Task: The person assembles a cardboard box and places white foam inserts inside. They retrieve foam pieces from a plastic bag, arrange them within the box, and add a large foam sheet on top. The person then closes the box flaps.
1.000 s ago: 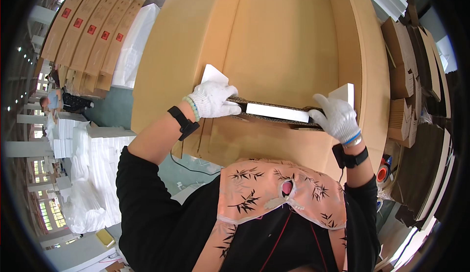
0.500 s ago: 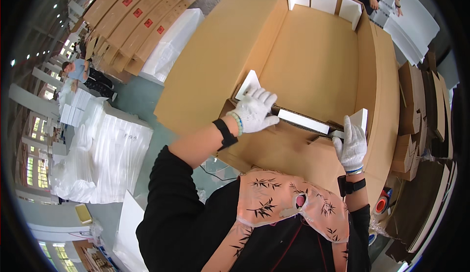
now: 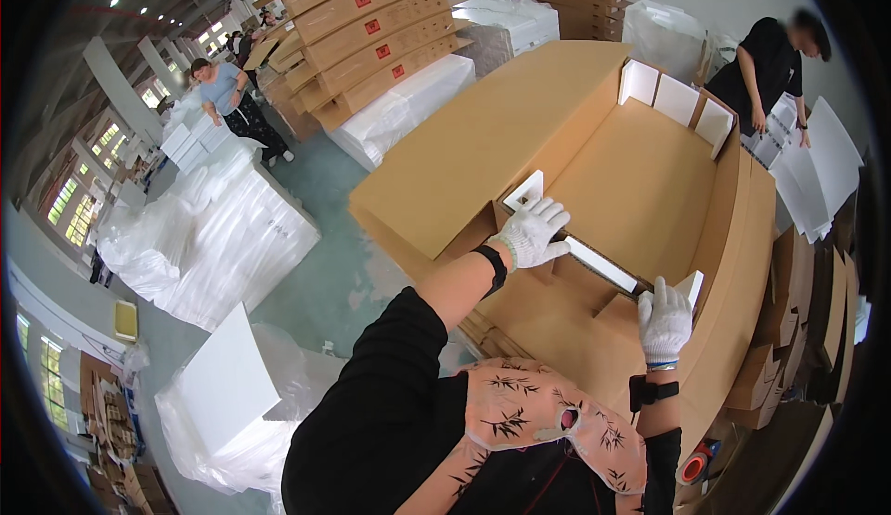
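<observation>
Before me lies a long open cardboard carton [image 3: 640, 181]. White foam pads [image 3: 676, 99] line its far end. Along its near end runs a white foam strip [image 3: 599, 264] beside the folded cardboard wall. My left hand [image 3: 534, 234], in a white knit glove, rests at the left end of this strip, fingers stretched and thumb apart, beside an upright foam corner piece [image 3: 526, 189]. At the strip's right end, my gloved right hand [image 3: 665, 320] lies against the wall with its fingers extended, next to another foam piece [image 3: 690, 288]. Both palms are hidden.
A broad carton flap [image 3: 492, 144] spreads to the left. Wrapped white stacks [image 3: 209, 237] stand on the floor at left, flat cartons [image 3: 371, 28] behind. One person [image 3: 761, 74] handles white sheets [image 3: 817, 167] at far right; another person [image 3: 232, 107] stands far left. Cardboard pieces [image 3: 761, 366] crowd the right.
The view has tilted up and shifted left, so more of the room shows. Both hands stay at the carton's near end, with little change in their hold.
</observation>
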### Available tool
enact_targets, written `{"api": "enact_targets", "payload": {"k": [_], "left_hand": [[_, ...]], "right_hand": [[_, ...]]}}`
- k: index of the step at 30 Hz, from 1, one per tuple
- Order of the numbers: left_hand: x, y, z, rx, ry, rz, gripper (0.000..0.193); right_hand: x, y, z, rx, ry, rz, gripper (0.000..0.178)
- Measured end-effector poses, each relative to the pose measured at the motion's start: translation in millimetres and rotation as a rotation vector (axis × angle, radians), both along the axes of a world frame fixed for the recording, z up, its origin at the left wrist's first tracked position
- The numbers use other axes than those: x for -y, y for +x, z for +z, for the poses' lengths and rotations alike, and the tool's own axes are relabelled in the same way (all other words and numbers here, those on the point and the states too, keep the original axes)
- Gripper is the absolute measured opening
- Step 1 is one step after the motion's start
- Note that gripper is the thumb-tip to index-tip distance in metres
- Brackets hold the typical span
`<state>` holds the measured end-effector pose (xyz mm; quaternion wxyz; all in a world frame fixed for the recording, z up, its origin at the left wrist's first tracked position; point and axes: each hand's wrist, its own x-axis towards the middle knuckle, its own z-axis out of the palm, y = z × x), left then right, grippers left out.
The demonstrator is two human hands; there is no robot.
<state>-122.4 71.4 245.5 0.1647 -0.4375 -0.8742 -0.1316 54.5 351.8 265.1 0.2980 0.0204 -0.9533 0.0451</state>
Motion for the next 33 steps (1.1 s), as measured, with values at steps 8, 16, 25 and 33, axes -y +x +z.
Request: {"api": "enact_targets", "payload": {"k": [8, 16, 25, 33], "left_hand": [[-9, 6, 6, -0.181, 0.101, 0.017, 0.046], [-11, 8, 8, -0.029, 0.058, 0.046, 0.051], [-11, 5, 8, -0.008, 0.035, 0.042, 0.055], [-11, 5, 7, 0.016, -0.014, 0.071, 0.057]], "right_hand": [[-4, 1, -2, 0.037, -0.009, -0.041, 0.034], [-1, 1, 4, 0.040, -0.002, -0.081, 0.031], [-1, 1, 6, -0.020, -0.007, -0.059, 0.032], [0, 2, 9, 0.000, -0.019, -0.060, 0.033]]}}
